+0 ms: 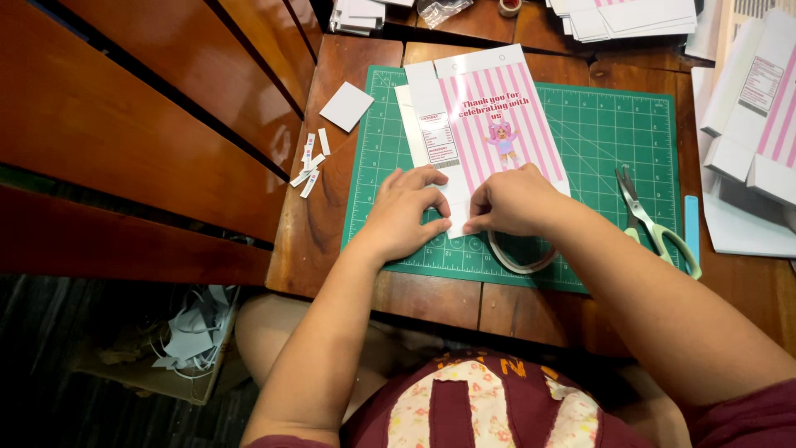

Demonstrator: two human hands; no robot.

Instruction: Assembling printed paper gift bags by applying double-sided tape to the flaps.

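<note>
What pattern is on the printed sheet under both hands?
Pink and white vertical stripes on the printed sheet, head view.

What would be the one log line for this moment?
left hand: pressing printed box template | right hand: pressing same | under: cutting mat | scissors: right, untouched

- Hands: 2, left hand [404, 211] and right hand [512, 202], both on the same sheet.
- Flat printed box sheet [489, 116], pink-striped: 1 on the mat.
- Cutting mat [605, 133], green: 1.
- Scissors [651, 220], green-handled: 1 pair, on the mat's right side.
- Tape ring [518, 259]: 1, at the mat's near edge, partly under the right hand.
- Small paper strips [310, 163]: about 5, left of the mat; exact count unclear.
- Blank square card [347, 105]: 1.
- Folded boxes [759, 108], right edge: at least 2, cropped.
- Paper stacks [622, 17], far edge: 2.
- Blue strip [691, 217] beside the mat: 1.
</note>
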